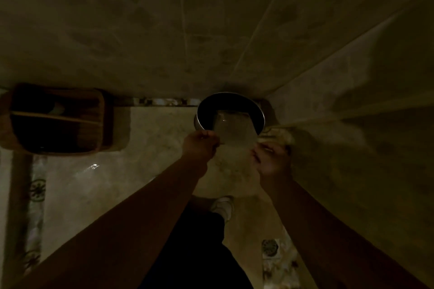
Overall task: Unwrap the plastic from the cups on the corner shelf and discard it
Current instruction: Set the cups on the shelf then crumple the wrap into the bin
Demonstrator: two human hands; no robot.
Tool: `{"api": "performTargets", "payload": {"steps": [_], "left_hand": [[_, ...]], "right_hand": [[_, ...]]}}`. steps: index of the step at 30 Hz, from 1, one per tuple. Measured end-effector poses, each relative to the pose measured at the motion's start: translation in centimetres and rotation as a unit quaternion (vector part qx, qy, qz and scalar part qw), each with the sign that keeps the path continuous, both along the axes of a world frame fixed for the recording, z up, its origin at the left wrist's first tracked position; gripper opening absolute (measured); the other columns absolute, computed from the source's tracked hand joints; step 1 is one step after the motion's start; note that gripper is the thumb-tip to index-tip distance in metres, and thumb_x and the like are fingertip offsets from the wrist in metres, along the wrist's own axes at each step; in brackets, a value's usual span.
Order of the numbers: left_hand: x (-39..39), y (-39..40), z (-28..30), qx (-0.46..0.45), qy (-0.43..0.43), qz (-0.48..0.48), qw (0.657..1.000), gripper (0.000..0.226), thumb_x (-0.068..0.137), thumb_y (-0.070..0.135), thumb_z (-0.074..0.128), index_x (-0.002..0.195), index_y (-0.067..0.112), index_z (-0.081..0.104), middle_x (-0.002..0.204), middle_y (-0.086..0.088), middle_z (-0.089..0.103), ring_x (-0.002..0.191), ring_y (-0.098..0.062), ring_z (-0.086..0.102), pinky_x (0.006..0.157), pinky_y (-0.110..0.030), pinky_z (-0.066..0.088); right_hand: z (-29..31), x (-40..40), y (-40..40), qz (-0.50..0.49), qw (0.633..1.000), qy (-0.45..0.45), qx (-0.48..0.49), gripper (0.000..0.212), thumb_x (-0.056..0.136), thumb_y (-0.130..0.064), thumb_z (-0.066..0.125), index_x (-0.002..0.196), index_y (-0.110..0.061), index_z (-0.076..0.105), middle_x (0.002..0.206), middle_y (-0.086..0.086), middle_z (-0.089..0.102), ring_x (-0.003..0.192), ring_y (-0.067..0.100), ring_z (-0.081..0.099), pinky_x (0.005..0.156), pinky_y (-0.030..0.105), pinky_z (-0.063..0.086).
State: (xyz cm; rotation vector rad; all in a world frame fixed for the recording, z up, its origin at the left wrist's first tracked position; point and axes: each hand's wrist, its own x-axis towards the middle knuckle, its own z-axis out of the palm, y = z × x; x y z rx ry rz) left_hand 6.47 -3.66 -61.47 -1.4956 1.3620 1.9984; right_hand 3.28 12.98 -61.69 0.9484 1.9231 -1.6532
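In dim light I look straight down at a round metal bin [257, 110] standing in the room's corner. A sheet of clear plastic wrap [232, 130] hangs between both hands over the bin's open mouth, its lower edge dipping inside. My left hand [200, 144] pinches the wrap's left edge. On the opposite edge my right hand [271, 159] pinches it too. No cups are in view.
A wooden shelf unit [56, 119] stands against the wall at the left. Tiled walls meet behind the bin. The glossy floor [98, 185] lies below, with my leg and white shoe [223, 206] near the bin and a floor drain [269, 247] at the lower right.
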Motion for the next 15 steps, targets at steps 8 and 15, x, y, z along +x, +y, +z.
{"api": "performTargets", "payload": {"steps": [8,15], "left_hand": [[-1.5,1.1,-10.2,-0.019,-0.030,-0.022,0.999,0.005,0.084,0.003,0.064,0.079,0.002,0.063,0.087,-0.022,0.062,0.078,-0.028,0.058,0.070,-0.037,0.046],[-1.1,-0.8,-5.2,-0.214,0.027,-0.384,0.898,0.041,0.091,0.025,0.058,0.130,0.012,0.053,0.108,-0.020,0.066,0.090,-0.032,0.063,0.076,-0.038,0.053]], "right_hand": [[-9.2,-1.9,0.1,-0.005,1.000,-0.015,-0.017,0.011,0.089,-0.005,0.060,0.098,-0.002,0.055,0.075,0.010,0.062,0.068,0.020,0.063,0.059,0.025,0.054],[-5.3,-2.1,2.2,0.228,0.964,-0.045,0.132,0.036,0.083,-0.018,0.067,0.116,-0.009,0.057,0.095,0.016,0.066,0.086,0.032,0.064,0.073,0.042,0.051]]}}
